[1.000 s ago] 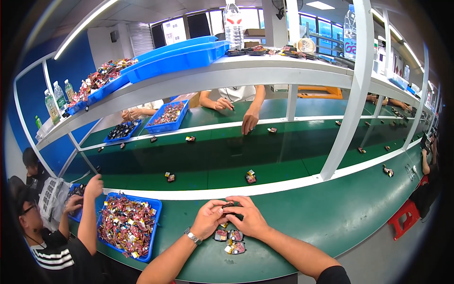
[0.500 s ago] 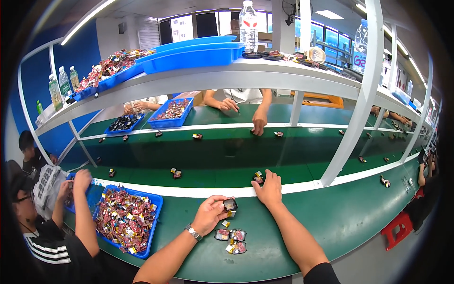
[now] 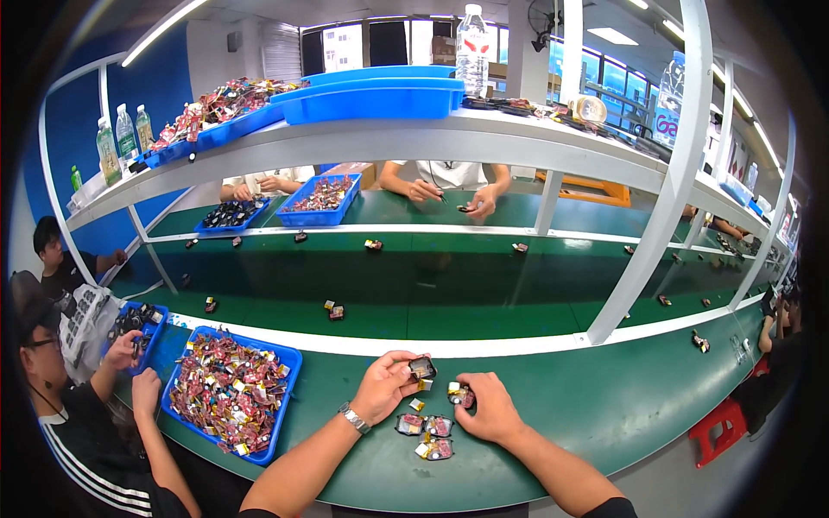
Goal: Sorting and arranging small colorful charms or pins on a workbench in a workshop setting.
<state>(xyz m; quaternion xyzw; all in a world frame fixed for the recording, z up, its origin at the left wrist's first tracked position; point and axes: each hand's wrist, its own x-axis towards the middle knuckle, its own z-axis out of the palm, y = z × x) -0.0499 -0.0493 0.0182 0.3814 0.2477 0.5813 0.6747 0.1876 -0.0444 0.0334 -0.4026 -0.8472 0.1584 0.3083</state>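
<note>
My left hand [image 3: 385, 387], a metal-band watch on its wrist, is closed on a small black plastic casing [image 3: 422, 368], its hollow side showing. A small yellow-and-white piece [image 3: 418, 404] shows just below it; whether a wire joins them I cannot tell. To its right, my right hand [image 3: 494, 409] has its fingers around a small casing with a red circuit board and a white-and-yellow battery [image 3: 461, 394], low over the green table [image 3: 363, 466]. Between my forearms lie three similar open casings with red boards [image 3: 434, 449], close together.
A blue tray [image 3: 291, 380] heaped with red boards stands left, beside a seated co-worker [image 3: 78, 440]. Beyond a white rail [image 3: 518, 346], a green conveyor belt [image 3: 484, 302] carries scattered units. A white post [image 3: 652, 181] holds up a shelf [image 3: 363, 154]. Across, another person's hands [image 3: 484, 203] work.
My right hand has drawn back from the belt's edge toward me, bringing a board-and-battery casing. My left hand stays put with its casing. Across the belt, a co-worker's hand has lifted a small part.
</note>
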